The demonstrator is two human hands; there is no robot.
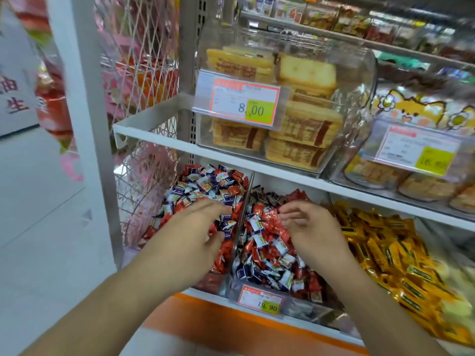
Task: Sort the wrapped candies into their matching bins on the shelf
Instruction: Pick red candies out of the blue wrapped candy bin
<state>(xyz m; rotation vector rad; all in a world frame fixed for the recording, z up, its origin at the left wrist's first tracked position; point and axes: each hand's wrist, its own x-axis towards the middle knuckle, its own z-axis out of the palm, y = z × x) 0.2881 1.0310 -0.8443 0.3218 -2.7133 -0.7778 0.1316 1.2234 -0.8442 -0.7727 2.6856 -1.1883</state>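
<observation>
Two clear bins sit side by side on the lower shelf, split by a clear divider (241, 222). The left bin (216, 283) and the middle bin (303, 308) both hold a mix of red, white and dark blue wrapped candies (267, 242). My left hand (190, 232) hovers over the left bin with fingers stretched toward the divider, holding nothing that shows. My right hand (308, 227) is over the middle bin, fingers loosely curled just above the red candies; no candy is visible in it.
A bin of yellow wrapped candies (390, 253) lies to the right. The upper shelf (180, 142) overhangs the bins and carries clear boxes of biscuits (295, 129). A price tag (259, 300) hangs on the middle bin's front. A wire rack (144, 98) stands at the left.
</observation>
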